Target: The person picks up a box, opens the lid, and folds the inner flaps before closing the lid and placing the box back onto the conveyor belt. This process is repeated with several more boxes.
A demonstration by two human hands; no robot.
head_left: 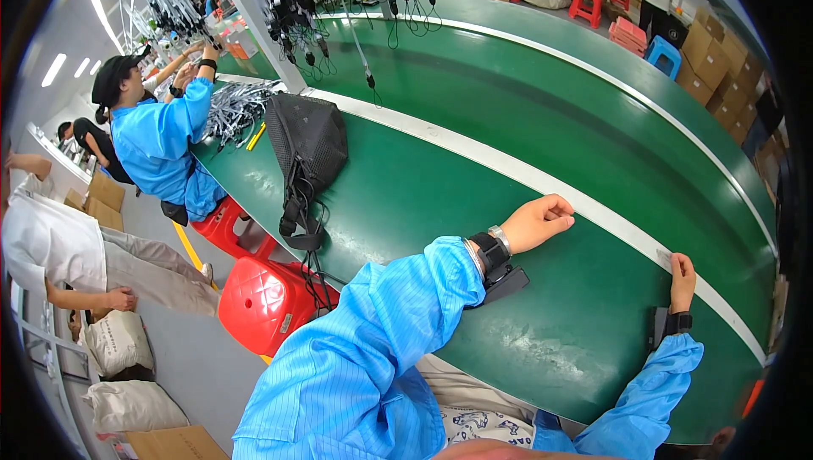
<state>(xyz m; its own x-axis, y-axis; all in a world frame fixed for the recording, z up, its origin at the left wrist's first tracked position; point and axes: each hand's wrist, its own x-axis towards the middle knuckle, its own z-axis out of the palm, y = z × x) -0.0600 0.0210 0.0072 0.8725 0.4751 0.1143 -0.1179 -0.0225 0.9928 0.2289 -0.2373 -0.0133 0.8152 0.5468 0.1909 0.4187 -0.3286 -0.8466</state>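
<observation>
Both my arms, in blue striped sleeves, reach over the green work table (pixel 373 223). My left hand (pixel 535 224) hovers near the white strip (pixel 474 155) along the belt, its fingers loosely curled. A small gap shows between thumb and fingers, with nothing visible in it. A metal watch and a black strap with a dark device (pixel 506 285) sit on that wrist. Farther right, my right hand (pixel 683 282) is at the strip, fingertips drawn together by a small pale piece too faint to name. Its wrist also bears a black strap and dark device (pixel 657 328).
A black mesh bag (pixel 309 142) with cables lies left on the table, before a heap of grey cords (pixel 237 113). Black straps (pixel 292 2) hang overhead. Red stools (pixel 267 303) stand by the left edge. A co-worker in blue (pixel 161 138) sits beyond; another person stands left.
</observation>
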